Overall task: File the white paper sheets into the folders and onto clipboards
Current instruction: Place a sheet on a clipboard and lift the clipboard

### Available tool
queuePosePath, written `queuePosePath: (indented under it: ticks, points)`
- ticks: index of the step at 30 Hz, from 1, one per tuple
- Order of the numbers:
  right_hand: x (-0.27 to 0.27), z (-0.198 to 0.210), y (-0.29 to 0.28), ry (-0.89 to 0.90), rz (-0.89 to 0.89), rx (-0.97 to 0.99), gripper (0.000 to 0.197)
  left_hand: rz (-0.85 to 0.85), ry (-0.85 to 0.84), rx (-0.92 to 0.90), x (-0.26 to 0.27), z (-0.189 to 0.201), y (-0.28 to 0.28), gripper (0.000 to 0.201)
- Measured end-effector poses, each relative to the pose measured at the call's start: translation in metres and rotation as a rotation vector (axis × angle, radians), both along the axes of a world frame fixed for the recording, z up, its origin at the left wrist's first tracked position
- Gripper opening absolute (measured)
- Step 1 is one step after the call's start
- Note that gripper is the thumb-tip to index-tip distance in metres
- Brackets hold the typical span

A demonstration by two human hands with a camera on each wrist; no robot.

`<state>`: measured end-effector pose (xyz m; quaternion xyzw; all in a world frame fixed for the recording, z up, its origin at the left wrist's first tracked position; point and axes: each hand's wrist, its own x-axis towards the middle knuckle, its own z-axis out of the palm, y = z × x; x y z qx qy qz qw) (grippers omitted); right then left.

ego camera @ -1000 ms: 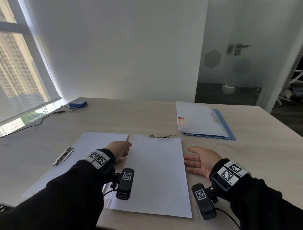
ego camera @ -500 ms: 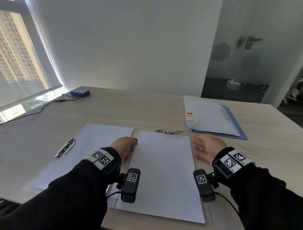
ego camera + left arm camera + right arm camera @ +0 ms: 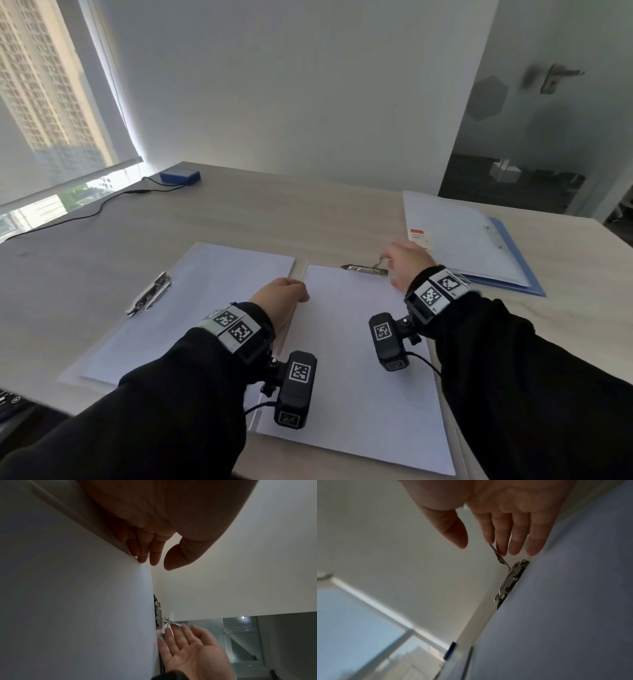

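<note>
A white sheet (image 3: 359, 359) lies on a clipboard in front of me, its metal clip (image 3: 364, 269) at the far end. My left hand (image 3: 294, 291) rests on the sheet's left edge, with its fingertips (image 3: 145, 555) touching the paper and the thumb apart. My right hand (image 3: 394, 263) is at the clip's right end, fingers straight. Its fingertips (image 3: 501, 550) touch the clip's thin lever (image 3: 498, 555), which stands up at an angle. A second sheet (image 3: 191, 308) lies on the left clipboard, under its clip (image 3: 149, 293).
A stack of folders (image 3: 455, 236), with a blue one at the bottom, lies at the back right, close to my right hand. A blue box (image 3: 180, 177) with a black cable (image 3: 85, 216) sits at the back left. The table's front edge runs under my forearms.
My right hand has left the table beside the sheet's right edge and moved forward to the clip, whose lever now stands raised. The left hand has stayed on the sheet's left edge.
</note>
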<state>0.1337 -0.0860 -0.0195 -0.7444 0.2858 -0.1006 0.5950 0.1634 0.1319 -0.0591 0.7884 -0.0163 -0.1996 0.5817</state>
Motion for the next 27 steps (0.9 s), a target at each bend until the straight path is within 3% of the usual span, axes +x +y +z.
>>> queuePosePath:
  ticks: [3, 8, 12, 17, 19, 22, 24, 27]
  points:
    - [0.014, 0.006, 0.02, 0.169, 0.241, -0.412, 0.04, -0.007, 0.008, -0.004, 0.004, -0.004, 0.0, 0.032]
    - [0.032, 0.004, 0.035, 0.446, 0.539, -0.844, 0.054, -0.01, 0.004, -0.024, 0.007, -0.011, 0.002, 0.016]
    - [0.036, 0.001, 0.038, 0.585, 0.666, -1.066, 0.051, -0.008, 0.009, -0.027, 0.009, -0.012, 0.003, 0.016]
    - [0.041, -0.003, 0.038, 0.662, 0.746, -1.226, 0.057, -0.022, 0.023, -0.011, 0.007, -0.008, 0.004, 0.031]
    - [0.043, -0.008, 0.034, 0.68, 0.742, -1.2, 0.066, -0.023, 0.021, -0.008, 0.006, -0.008, 0.004, 0.025]
    - [0.034, -0.004, 0.026, 0.587, 0.69, -1.011, 0.08, -0.025, 0.004, 0.0, 0.005, -0.007, 0.003, 0.014]
    - [0.02, -0.001, 0.017, 0.416, 0.603, -0.736, 0.074, -0.029, 0.002, -0.004, 0.004, -0.007, 0.003, 0.021]
    - [-0.015, -0.005, -0.001, 0.166, 0.318, -0.284, 0.054, -0.042, -0.001, -0.002, 0.001, -0.004, 0.004, 0.021]
